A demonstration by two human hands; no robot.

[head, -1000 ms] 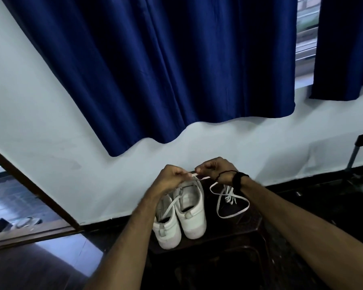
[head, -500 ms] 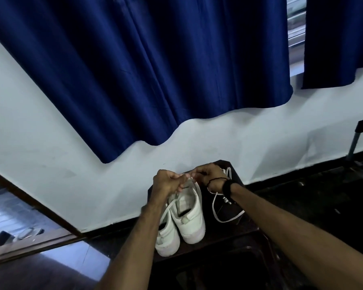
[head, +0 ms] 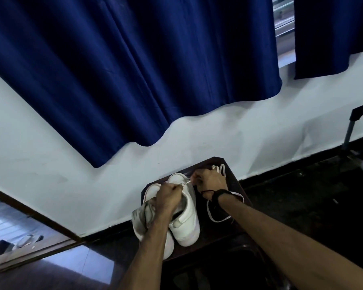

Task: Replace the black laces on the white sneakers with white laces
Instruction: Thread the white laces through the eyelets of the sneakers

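Observation:
Two white sneakers stand side by side on a small dark stool (head: 238, 185) against the wall. My left hand (head: 168, 197) rests over the right sneaker (head: 186, 218), pinching a white lace at its upper eyelets, and partly hides the left sneaker (head: 142, 222). My right hand (head: 209, 180) pinches the tip of the same white lace (head: 188, 182) just beyond the shoe's toe end. A loose white lace (head: 215, 217) lies in a loop on the stool to the right of the shoes. No black lace shows.
A white wall with a dark skirting runs behind the stool, under blue curtains (head: 134, 70). A doorway with a wooden frame (head: 40, 218) opens at the left. A chair leg (head: 349, 132) stands at the far right on the dark floor.
The view has tilted and drawn closer to the shoes. Both hands have lowered onto the right sneaker, still pinching the white lace between them.

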